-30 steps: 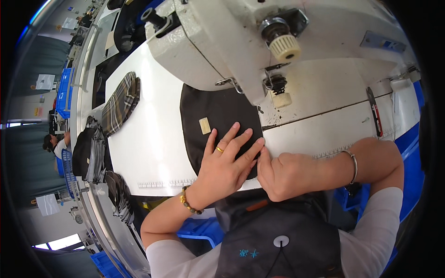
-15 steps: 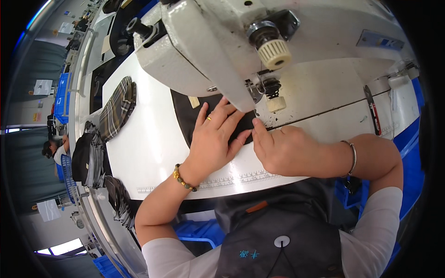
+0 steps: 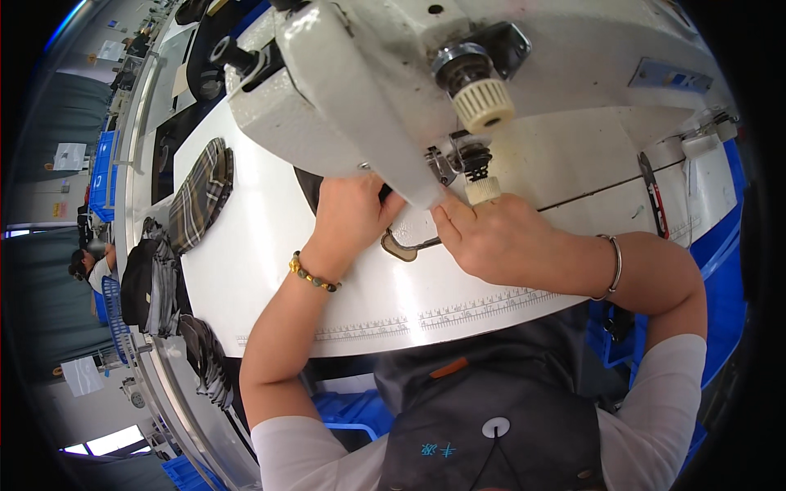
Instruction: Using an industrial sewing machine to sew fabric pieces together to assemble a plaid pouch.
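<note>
A white sewing machine (image 3: 336, 98) stands over the work, its head partly hiding my fingers. My left hand (image 3: 348, 217) is closed at the left of the head, on a black fabric piece (image 3: 308, 188) that shows beside it and between thumb and fingers. My right hand (image 3: 499, 241) is closed, with thumb and forefinger together just below the needle area; what they hold is hidden. Between the hands, a small rounded tan shape with a dark rim (image 3: 399, 248) shows on the white tabletop (image 3: 246, 270).
Plaid fabric pieces (image 3: 201, 196) lie on the tabletop at left, with stacked dark pieces (image 3: 151, 282) beyond its edge. A red and black cutter (image 3: 653, 196) lies at right. A printed ruler (image 3: 426, 317) runs along the front edge. Blue bins (image 3: 352, 409) sit below.
My left hand has moved away from me and curled from lying flat. The black fabric piece has gone further under the machine head, uncovering the tan shape. My right hand has shifted slightly right and away.
</note>
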Available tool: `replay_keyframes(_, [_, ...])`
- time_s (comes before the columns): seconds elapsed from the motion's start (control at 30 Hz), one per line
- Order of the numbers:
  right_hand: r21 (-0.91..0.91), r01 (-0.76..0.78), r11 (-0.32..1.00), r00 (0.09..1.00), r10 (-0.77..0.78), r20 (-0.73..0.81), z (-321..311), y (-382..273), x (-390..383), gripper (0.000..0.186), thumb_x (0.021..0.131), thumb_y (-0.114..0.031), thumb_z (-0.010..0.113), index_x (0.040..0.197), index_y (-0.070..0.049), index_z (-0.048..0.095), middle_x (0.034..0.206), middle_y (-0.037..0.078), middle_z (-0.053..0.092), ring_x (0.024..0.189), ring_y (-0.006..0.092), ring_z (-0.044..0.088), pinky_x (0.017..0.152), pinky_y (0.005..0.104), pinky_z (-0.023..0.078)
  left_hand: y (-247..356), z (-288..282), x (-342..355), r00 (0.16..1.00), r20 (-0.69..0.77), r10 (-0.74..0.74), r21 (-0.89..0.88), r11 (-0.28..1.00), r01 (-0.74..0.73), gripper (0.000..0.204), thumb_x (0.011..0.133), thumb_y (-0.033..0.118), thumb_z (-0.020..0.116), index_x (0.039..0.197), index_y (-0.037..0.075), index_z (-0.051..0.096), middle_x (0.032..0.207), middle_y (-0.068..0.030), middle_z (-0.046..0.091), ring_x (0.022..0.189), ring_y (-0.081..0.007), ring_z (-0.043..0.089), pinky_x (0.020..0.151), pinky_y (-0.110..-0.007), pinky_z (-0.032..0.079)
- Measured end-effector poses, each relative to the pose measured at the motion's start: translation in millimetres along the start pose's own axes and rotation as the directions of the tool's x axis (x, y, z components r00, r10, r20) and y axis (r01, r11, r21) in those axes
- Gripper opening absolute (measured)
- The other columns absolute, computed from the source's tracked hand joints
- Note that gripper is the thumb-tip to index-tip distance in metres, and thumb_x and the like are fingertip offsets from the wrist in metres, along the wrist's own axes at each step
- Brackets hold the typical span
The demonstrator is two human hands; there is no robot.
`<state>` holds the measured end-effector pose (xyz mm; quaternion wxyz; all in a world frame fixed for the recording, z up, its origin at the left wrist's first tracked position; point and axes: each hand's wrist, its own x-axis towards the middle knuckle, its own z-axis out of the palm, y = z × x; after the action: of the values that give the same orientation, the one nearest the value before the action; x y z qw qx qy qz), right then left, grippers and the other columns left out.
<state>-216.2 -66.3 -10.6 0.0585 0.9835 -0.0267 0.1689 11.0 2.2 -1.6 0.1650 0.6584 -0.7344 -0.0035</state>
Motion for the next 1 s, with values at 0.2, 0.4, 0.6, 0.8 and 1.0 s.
replay_keyframes(0.2, [0.075,-0.004,0.997,0.989,0.015,-0.147,0.5,2.0,4.7,0.015,0.071,-0.008,0.066,0.08,0.005,0.065,0.063,0.007,0.054,0.045,0.014,0.057,0.038,0.0312,0.043,-11.1,3.3,-11.6,0.966,-0.106,0.236,-0.153,0.956,-0.25,0.022,0.081,0.007,0.078,0.102,0.003,0.076,0.1,-0.0116,0.074,0.08,-0.0276,0.071,0.073,-0.033,0.057])
replay_keyframes(0.4, [0.075,-0.029,0.997,0.992,0.037,-0.118,-5.4,7.7,1.9,0.014,0.073,-0.011,0.067,0.08,0.001,0.067,0.065,0.007,0.058,0.049,0.0171,0.061,0.042,0.032,0.046,15.2,-12.9,-14.0,0.968,-0.04,0.246,-0.004,0.969,-0.246,0.033,0.085,0.014,0.074,0.116,0.003,0.072,0.121,-0.016,0.071,0.108,-0.0348,0.07,0.087,-0.038,0.057])
replay_keyframes(0.6, [0.063,-0.156,0.986,0.978,0.163,-0.128,-11.8,28.3,5.6,0.01,0.07,-0.015,0.069,0.073,-0.006,0.068,0.066,0.006,0.061,0.055,0.0192,0.065,0.047,0.0334,0.047,60.6,-12.7,-28.6,0.991,0.03,0.133,0.099,0.986,-0.135,0.048,0.087,0.03,0.073,0.12,-0.004,0.067,0.123,-0.0202,0.068,0.112,-0.0345,0.069,0.087,-0.037,0.057])
replay_keyframes(0.8, [0.059,-0.221,0.974,0.968,0.226,-0.111,-12.1,33.3,6.0,0.008,0.072,-0.013,0.069,0.074,-0.005,0.068,0.067,0.007,0.063,0.058,0.0208,0.067,0.048,0.0336,0.046,77.0,-3.7,-28.6,0.994,-0.045,0.098,0.16,0.983,-0.089,0.045,0.085,0.029,0.075,0.117,-0.002,0.069,0.113,-0.0175,0.072,0.109,-0.0327,0.07,0.086,-0.035,0.057])
replay_keyframes(1.0, [0.082,-0.23,0.97,0.966,0.237,-0.101,-8.8,31.9,5.7,0.009,0.073,-0.011,0.068,0.076,-0.003,0.069,0.068,0.007,0.064,0.058,0.0211,0.067,0.05,0.0333,0.048,72.4,-8.5,-26.6,0.996,-0.034,0.077,0.126,0.989,-0.072,0.041,0.084,0.03,0.076,0.114,0.002,0.072,0.114,-0.0156,0.073,0.111,-0.0309,0.07,0.087,-0.035,0.057])
